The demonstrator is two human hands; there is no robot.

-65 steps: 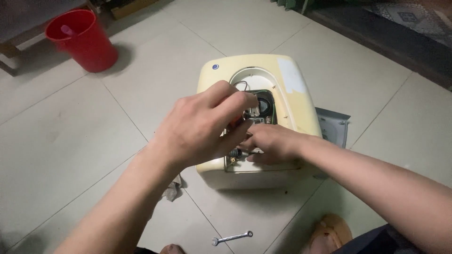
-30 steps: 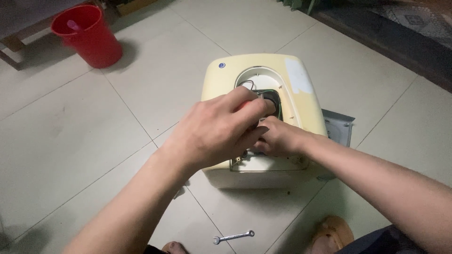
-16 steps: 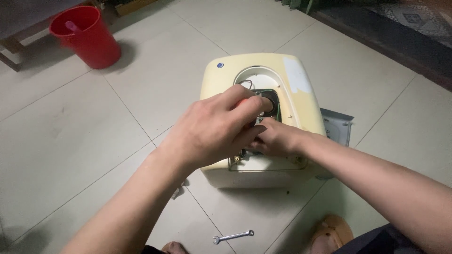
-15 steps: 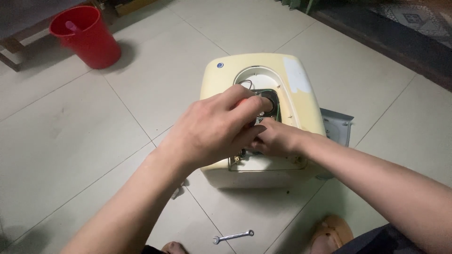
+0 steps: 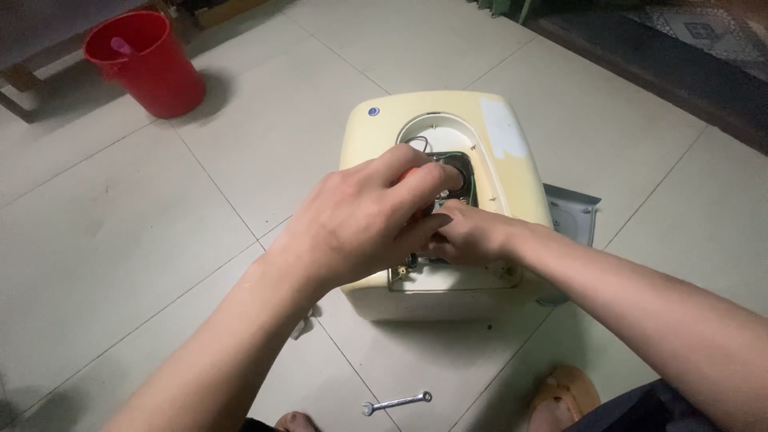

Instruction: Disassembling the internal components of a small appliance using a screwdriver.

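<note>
Closest to the camera, a small metal spanner (image 5: 396,402) lies flat on the tiled floor (image 5: 120,240), with a bare toe (image 5: 294,422) at the lower edge to its left and a brown sandal (image 5: 566,394) to its right. A little scrap of grey rag (image 5: 302,324) sits on a grout line just beside the front left corner of the heater.

Next come the two forearms, meeting over a cream-yellow water heater (image 5: 376,164), a smooth box with rounded corners that lies on its back on the floor. Its oval service opening is uncovered, showing a dark round fitting (image 5: 458,170) and thin green and dark wires (image 5: 472,192). The left hand (image 5: 360,220) arches over the opening, fingers curled down and pinched together; what they hold is hidden beneath them, so I cannot tell. The right hand (image 5: 468,234) lies just beside and partly under it, fingers bent inward in the same recess; whether it grips anything is also hidden.

Beyond the heater's right side, a grey metal plate (image 5: 572,212) with small holes lies flat on the floor, partly tucked behind the casing.

The floor is large, pale, glossy square tiles with thin dark joints. Farther off at upper left stands a red plastic bucket (image 5: 156,72) with something pale pink inside it, near a wooden frame (image 5: 32,76). At the upper right a dark raised step (image 5: 664,68) borders the tiles.
</note>
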